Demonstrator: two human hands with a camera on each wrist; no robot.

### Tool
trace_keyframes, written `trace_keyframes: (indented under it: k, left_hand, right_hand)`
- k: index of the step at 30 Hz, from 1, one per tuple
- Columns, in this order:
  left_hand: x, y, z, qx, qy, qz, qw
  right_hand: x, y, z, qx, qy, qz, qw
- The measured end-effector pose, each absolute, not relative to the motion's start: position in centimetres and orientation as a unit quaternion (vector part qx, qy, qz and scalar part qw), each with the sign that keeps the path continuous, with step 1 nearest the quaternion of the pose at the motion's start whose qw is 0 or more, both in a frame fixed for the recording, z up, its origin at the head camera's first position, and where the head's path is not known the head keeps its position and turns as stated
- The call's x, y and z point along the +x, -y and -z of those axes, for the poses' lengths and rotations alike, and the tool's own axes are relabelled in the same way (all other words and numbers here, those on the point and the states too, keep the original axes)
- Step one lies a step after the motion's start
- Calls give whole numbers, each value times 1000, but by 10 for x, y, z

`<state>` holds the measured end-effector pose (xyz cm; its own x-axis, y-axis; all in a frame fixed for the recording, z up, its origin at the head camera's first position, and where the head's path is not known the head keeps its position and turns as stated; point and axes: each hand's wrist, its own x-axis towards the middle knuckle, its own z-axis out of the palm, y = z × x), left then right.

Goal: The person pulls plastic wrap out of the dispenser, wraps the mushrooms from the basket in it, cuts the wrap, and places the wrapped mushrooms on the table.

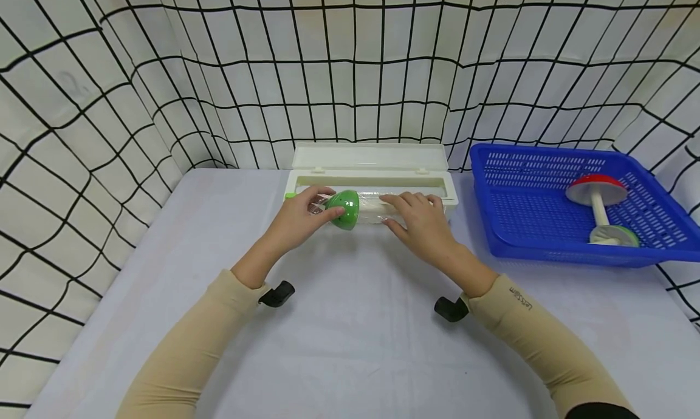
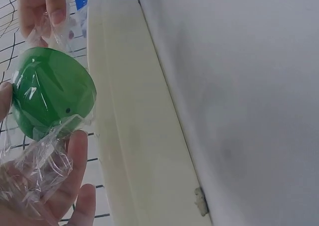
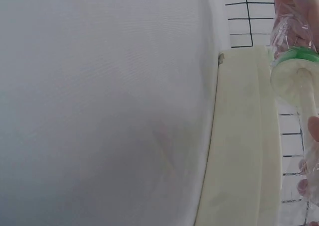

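Note:
A toy mushroom with a green cap (image 1: 345, 209) and a pale stem (image 3: 306, 99) lies sideways in clear plastic film (image 2: 37, 161), in front of a long white box (image 1: 372, 181). My left hand (image 1: 303, 215) holds the cap end through the film, thumb on the green cap and fingers behind it. On the stem end, my right hand (image 1: 423, 224) holds the stem and film between thumb and fingers. Crumpled film bunches at the left hand's palm in the left wrist view. The box's lid (image 1: 369, 156) stands raised at the back.
At right stands a blue basket (image 1: 525, 252) with a red-capped mushroom toy (image 1: 596, 191) and a green-rimmed one (image 1: 615, 235) in it. Black netting (image 1: 355, 61) rises behind and beside the white table (image 1: 355, 346). A bright green bit (image 1: 290, 195) shows at the box's left end.

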<state>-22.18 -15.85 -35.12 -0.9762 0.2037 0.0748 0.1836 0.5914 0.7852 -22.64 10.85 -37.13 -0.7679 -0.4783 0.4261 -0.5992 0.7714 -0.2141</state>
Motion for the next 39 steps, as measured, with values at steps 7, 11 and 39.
trace_keyframes:
  k: [7, 11, 39]
  left_hand:
    - [-227, 158, 350, 110, -903, -415, 13]
    - [-226, 156, 345, 124, -923, -365, -14]
    - [-217, 135, 360, 260, -938, -193, -122]
  right_hand:
    - [-229, -109, 369, 292, 925, -181, 162]
    - [-230, -110, 368, 291, 925, -190, 152]
    - [-235, -106, 371, 278, 943, -164, 82]
